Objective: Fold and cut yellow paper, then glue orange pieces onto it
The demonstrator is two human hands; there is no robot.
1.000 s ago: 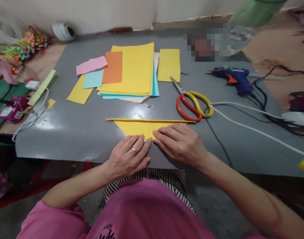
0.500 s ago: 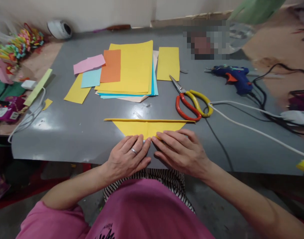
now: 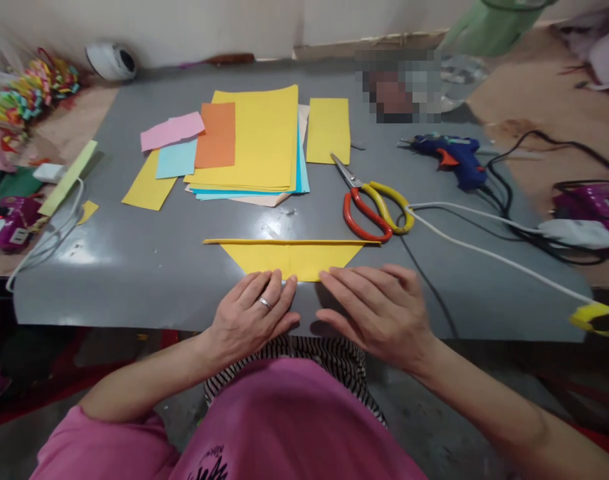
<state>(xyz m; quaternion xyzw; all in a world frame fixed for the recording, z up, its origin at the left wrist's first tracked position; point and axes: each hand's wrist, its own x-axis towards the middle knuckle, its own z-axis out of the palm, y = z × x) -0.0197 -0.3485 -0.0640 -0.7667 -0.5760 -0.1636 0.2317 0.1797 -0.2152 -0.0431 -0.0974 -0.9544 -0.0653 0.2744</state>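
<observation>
The folding looks partly done. A folded yellow paper (image 3: pixel 290 259) lies on the worktop (image 3: pixel 134 267) just ahead of both hands, its near edge under their fingertips. Its far side is already turned into a narrow raised band, wider than the rest, with the sides slanting inward towards the hands. A faint crease runs down the middle, between the two hands. Whether the near edge is fully pressed flat cannot be told, since fingers cover its ends.

The left hand (image 3: pixel 254 308) is flattened palm down with fingers together, resting on the near edge left of the crease. The right hand (image 3: pixel 379 308) is loosely open, thumb apart, fingertips on the edge to the right. Neither is closed around anything.

The rest appears unfolded: beyond the hands lies a stack of sheets (image 3: pixel 267 143), with an orange piece (image 3: pixel 215 137) on it and a yellow rectangle (image 3: pixel 328 130) just to its right. Scissors (image 3: pixel 357 193) lie ahead of the right hand, untouched, and a glue gun (image 3: pixel 459 157) farther out to the right, also unheld.
</observation>
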